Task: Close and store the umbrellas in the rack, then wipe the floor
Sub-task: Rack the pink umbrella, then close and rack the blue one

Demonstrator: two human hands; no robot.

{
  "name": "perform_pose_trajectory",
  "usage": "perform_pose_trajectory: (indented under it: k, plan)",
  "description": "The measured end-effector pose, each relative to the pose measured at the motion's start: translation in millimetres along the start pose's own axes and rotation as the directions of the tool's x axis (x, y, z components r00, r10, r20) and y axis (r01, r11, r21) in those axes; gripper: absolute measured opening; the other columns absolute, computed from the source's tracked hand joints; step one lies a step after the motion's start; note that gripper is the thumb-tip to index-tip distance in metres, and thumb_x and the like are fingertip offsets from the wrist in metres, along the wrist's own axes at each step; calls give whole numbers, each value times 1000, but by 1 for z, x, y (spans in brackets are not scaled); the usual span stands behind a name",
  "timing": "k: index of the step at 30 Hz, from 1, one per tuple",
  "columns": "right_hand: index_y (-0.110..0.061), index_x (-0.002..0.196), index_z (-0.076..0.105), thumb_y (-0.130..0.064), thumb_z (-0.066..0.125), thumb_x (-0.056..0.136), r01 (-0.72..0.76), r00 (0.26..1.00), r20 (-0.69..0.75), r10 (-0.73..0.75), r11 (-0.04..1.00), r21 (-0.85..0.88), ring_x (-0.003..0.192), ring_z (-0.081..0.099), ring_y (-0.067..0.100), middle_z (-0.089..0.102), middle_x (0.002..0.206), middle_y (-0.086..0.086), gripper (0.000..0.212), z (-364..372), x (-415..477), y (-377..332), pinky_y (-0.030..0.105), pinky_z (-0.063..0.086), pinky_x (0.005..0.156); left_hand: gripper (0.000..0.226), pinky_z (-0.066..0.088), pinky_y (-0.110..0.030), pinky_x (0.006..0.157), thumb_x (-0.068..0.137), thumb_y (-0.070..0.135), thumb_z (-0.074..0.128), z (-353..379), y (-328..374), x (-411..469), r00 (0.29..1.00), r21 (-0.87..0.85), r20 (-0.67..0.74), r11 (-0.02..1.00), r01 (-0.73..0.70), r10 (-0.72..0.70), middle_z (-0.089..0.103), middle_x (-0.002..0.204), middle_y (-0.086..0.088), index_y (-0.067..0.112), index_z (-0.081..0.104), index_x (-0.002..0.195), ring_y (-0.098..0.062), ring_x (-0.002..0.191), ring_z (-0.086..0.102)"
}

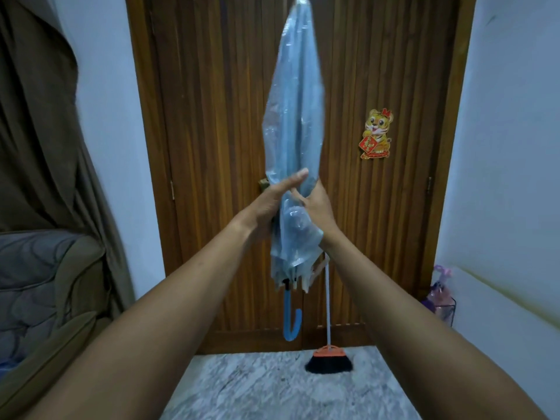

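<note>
The right hand (318, 207) is curling its fingers round the umbrella (291, 116), gripping the folded canopy. The left hand (274, 204) is pressing flat against the opposite side, fingers straight. Translucent blue, the umbrella is standing upright between them, its hooked handle (291, 324) hanging below the wrists.

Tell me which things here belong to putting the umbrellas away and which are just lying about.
For the job: blue umbrella, with the left hand and right hand on it; rack in the right corner, with a pink umbrella in it; floor.
Just lying about: broom against the door, tiger sticker, armchair, curtain.
</note>
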State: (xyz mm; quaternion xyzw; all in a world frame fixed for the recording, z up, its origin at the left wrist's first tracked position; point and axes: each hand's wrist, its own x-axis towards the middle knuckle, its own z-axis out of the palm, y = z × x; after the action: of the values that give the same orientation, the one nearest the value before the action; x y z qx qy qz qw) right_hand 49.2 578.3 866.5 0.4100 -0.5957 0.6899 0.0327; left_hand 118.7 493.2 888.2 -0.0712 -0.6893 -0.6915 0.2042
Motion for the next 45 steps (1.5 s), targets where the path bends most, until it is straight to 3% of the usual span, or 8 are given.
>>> perform_pose_trajectory:
  k: [6,11,13,20,25,35,42,45]
  plan:
    - [-19,143,47,0,60,92,29,910,415,-25,1000,-4,110,68,12,65,124,-1,56,-28,-6,-4,30,58,90,55,57,-48,87,90,33,72,-23,-4,4,994,-143,-66,986,82,-92,69,109,-18,1,59,132,-34,96,70]
    - [-36,156,26,-42,79,79,109,976,214,-49,955,-276,135,45,17,36,150,-5,93,-38,-2,19,43,49,107,42,55,-52,97,97,28,63,-25,-6,7,998,-220,-39,974,47,-57,70,115,-15,6,59,133,-34,108,67]
    - [-41,154,24,-49,83,77,22,964,265,18,989,-149,131,52,15,39,149,-4,98,-41,1,22,42,53,103,41,57,-49,94,99,29,61,-19,-5,11,997,-229,-59,973,34,-49,70,119,-16,7,59,132,-33,109,68]
    - [-11,134,55,-16,80,84,-56,963,267,39,997,57,103,73,21,73,116,7,56,-57,7,39,35,61,85,81,55,-50,97,59,45,92,-10,-14,34,989,-31,-140,998,-48,44,72,120,-17,5,65,124,-35,111,70]
    - [-6,123,63,-11,82,82,7,999,46,-10,999,53,96,75,19,75,109,8,46,-70,31,53,32,62,77,43,55,-46,97,98,28,62,-24,-40,41,999,132,-7,990,45,-44,67,130,-18,4,58,133,-32,117,66]
    - [-12,114,60,-15,72,91,-217,967,195,163,930,296,87,77,20,78,94,2,26,-63,84,88,30,62,70,46,57,-43,93,99,38,60,-60,-77,98,999,37,-28,999,26,-25,70,121,-19,0,64,124,-35,113,68]
    - [-25,126,53,-45,79,81,-34,998,-58,11,907,-419,115,43,14,35,121,-10,55,-39,174,138,31,42,106,39,58,-41,93,96,33,62,-94,-104,178,982,-237,108,955,176,-155,73,107,-17,-1,71,111,-30,99,70]
    - [-40,125,51,-53,89,61,32,977,-183,-108,926,-376,108,48,11,37,121,-3,76,-35,191,151,24,48,92,31,61,-40,85,98,30,58,-114,-108,209,980,-265,121,947,184,-156,75,97,-14,3,74,99,-26,88,73]
